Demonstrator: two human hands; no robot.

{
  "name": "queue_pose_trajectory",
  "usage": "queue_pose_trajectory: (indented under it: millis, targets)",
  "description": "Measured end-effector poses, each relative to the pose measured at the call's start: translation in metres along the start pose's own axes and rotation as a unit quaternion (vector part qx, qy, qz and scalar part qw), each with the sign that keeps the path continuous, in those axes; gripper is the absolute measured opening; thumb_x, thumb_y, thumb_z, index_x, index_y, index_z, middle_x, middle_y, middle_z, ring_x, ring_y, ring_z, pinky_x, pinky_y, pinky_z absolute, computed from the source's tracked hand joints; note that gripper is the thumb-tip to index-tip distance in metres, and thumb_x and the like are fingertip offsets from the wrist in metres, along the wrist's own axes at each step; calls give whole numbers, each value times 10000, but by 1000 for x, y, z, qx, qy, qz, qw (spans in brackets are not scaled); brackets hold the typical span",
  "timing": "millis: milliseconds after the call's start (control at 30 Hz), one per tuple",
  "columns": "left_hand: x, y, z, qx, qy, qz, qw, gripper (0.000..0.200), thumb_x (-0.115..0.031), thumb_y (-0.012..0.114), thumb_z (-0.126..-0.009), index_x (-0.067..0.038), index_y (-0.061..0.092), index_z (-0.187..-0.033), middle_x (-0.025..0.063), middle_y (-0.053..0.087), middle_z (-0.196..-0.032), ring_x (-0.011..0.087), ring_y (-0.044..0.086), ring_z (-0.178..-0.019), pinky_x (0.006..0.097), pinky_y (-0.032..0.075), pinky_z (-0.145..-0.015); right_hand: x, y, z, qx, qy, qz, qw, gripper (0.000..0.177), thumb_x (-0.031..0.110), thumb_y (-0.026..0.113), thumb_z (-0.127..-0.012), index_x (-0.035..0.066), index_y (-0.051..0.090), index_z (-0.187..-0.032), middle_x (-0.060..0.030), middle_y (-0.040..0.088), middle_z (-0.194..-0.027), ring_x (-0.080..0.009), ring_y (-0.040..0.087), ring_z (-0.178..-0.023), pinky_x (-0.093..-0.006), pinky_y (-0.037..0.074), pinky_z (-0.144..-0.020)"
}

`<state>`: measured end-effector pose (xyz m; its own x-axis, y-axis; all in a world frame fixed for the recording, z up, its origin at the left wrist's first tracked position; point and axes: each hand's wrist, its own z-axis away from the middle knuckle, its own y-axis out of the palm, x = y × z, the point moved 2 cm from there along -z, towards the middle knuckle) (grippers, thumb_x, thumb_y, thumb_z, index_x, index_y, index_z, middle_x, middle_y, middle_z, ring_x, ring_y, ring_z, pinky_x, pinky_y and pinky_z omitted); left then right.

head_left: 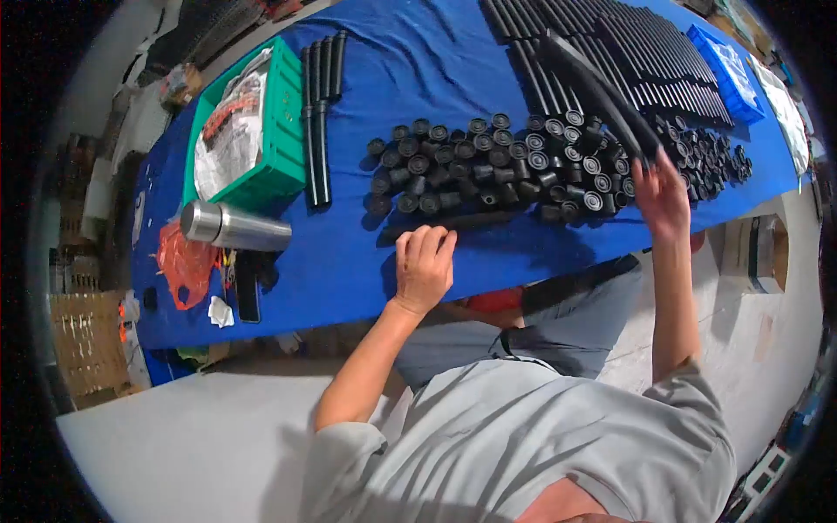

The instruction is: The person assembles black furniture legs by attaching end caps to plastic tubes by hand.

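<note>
My right hand (664,199) grips the near end of a long black tube (602,91), which slants up and to the left over the rows of tubes and the black caps. My left hand (425,266) has its fingers bent over another black tube (466,224) lying crosswise on the blue cloth. Behind this tube spreads a pile of round black caps (479,161). More small black caps (711,157) lie to the right of my right hand. Rows of black tubes (663,61) are laid out at the back right.
A green crate (286,131) with paper inside stands at the left. Near it are several black tubes (321,157), a steel flask (235,227), a red plastic bag (186,266) and a phone (248,292). A blue tray (741,96) stands at the back right.
</note>
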<state>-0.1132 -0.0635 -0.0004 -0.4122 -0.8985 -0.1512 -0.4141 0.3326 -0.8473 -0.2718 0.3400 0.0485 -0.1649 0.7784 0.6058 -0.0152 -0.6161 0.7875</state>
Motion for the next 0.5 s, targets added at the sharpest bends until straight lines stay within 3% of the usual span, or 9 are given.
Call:
queue_pose_trajectory:
  millis: [100,167,200,233,333,400,467,500]
  targets:
    - [5,7,5,-15,0,48,999,261,-58,692,-813,-53,720,-1073,67,643,-1132,287,602,-1090,436,468,-943,-31,10,66,-137,61,74,986,127,199,684,-995,156,685,-1115,21,720,-996,-100,689,-909,-390,559,-966]
    - [6,6,5,22,-28,62,997,295,-60,683,-807,-42,717,-1099,69,659,-1139,275,605,-1127,427,483,-961,-52,23,99,-102,112,99,983,73,206,706,-976,175,665,-1027,82,634,-734,-58,634,-633,-372,651,-724]
    - [8,7,3,40,-39,69,996,312,-61,678,-803,-36,715,-1112,70,667,-1143,268,606,-1146,422,490,-969,-63,30,111,-133,134,102,977,87,184,701,-976,150,660,-1046,69,636,-748,-60,634,-637,-365,668,-673]
    - [13,9,5,-16,-39,109,993,305,8,645,-802,-28,718,-1096,93,687,-1132,278,648,-1073,400,526,-922,-73,34,120,-122,165,100,974,99,168,696,-976,135,656,-1061,63,639,-761,-58,641,-656,-369,671,-672]
    - [44,-10,18,-177,-242,234,925,275,59,596,-857,-18,717,-1091,104,698,-1121,257,672,-1002,373,533,-898,-104,37,138,-133,229,116,957,151,135,683,-978,90,639,-1116,16,676,-856,-97,689,-757,-385,677,-680]
    - [57,-36,23,-293,-344,235,861,264,70,567,-915,4,695,-1136,120,701,-1156,235,670,-993,349,526,-896,-123,45,140,-92,272,123,950,203,138,675,-985,52,616,-1159,-66,697,-1062,-200,724,-924,-376,678,-723]
    - [46,-67,16,-337,-375,293,813,247,45,569,-964,25,660,-1192,124,697,-1185,222,657,-1033,341,515,-903,-146,48,140,-67,298,108,946,199,150,669,-994,52,614,-1159,-67,690,-1091,-192,717,-950,-367,672,-740]
    - [45,-74,17,-312,-339,268,846,291,-22,626,-953,30,635,-1239,148,692,-1229,279,658,-1088,389,509,-958,-156,53,140,-92,296,121,943,203,167,673,-997,54,608,-1153,-61,689,-1086,-193,717,-945,-373,667,-737]
